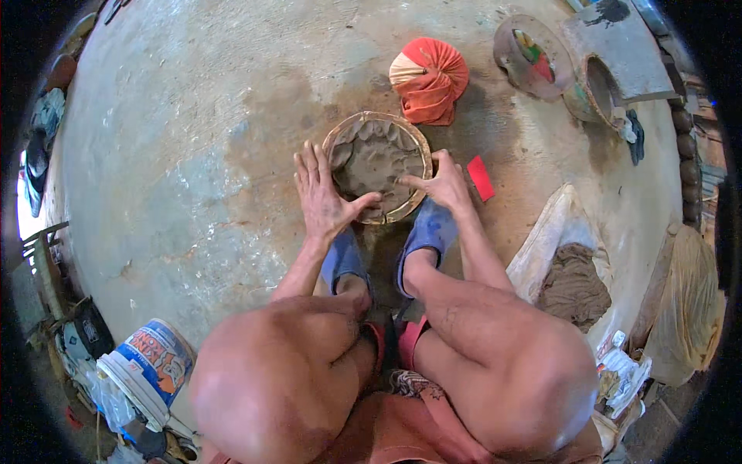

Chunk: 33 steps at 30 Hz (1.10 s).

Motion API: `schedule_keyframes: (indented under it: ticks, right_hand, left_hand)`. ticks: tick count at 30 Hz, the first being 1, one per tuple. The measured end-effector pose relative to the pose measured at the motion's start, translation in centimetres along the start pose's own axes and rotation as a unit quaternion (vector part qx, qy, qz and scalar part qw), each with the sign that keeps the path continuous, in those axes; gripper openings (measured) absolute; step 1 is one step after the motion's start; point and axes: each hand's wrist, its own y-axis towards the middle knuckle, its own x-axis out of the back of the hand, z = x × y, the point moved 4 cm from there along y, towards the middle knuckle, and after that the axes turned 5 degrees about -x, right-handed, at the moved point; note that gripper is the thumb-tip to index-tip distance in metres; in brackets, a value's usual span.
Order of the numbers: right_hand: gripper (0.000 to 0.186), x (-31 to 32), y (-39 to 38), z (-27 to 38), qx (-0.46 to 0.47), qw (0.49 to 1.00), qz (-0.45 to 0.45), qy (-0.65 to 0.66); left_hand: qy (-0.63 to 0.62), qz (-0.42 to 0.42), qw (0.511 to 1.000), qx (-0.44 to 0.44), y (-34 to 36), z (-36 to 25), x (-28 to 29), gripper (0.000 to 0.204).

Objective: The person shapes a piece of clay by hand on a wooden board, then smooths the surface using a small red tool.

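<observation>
A shallow round mould (425, 143) with a brownish rim stands on the floor in front of my feet. Wet grey-brown clay (379, 155) fills it, dimpled with finger marks. Along its left side my left hand (323, 195) lies with fingers stretched out and apart, the thumb over the rim on the clay. At the right side, my right hand (448, 185) has its fingers bent around the outside of the rim while its thumb reaches inward onto the clay. Just beyond the mould sits an orange-red cloth bundle (433, 81), gathered into folds on top.
A small red flat piece (480, 179) lies right of my right hand. Farther right, a clay lump (573, 286) rests on a pale sack (545, 236). A thick ring (506, 58) and a curved grey vessel (630, 58) stand far right. A bucket (151, 367) is at lower left.
</observation>
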Motion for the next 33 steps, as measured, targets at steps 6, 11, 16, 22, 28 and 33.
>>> schedule_keyframes:
  ticks: [6,11,16,22,28,33]
  right_hand:
    - [0.104,-0.5,-0.6,1.9,0.015,0.998,-0.005,-0.054]
    - [0.109,-0.6,-0.1,1.6,0.027,0.997,-0.013,-0.069]
    - [0.111,-0.6,0.8,1.4,0.041,0.996,0.002,-0.080]
    - [0.115,-0.8,0.9,1.7,0.042,0.996,0.022,-0.073]
    - [0.123,-0.3,1.5,1.4,0.032,0.995,0.040,-0.088]
    - [0.128,-0.6,2.1,1.6,0.035,0.993,0.054,-0.099]
  left_hand:
    - [0.105,0.102,0.989,0.029,-1.7,0.7,-0.6,0.140]
    - [0.167,0.139,0.976,-0.001,-0.2,-1.1,0.1,0.135]
    - [0.124,0.179,0.974,-0.060,2.0,1.2,1.6,0.138]
    - [0.092,0.142,0.985,-0.016,4.4,4.0,0.5,0.132]
    - [0.171,0.164,0.959,-0.155,5.4,2.5,0.7,0.136]
    - [0.186,0.186,0.947,-0.183,5.1,0.8,0.2,0.140]
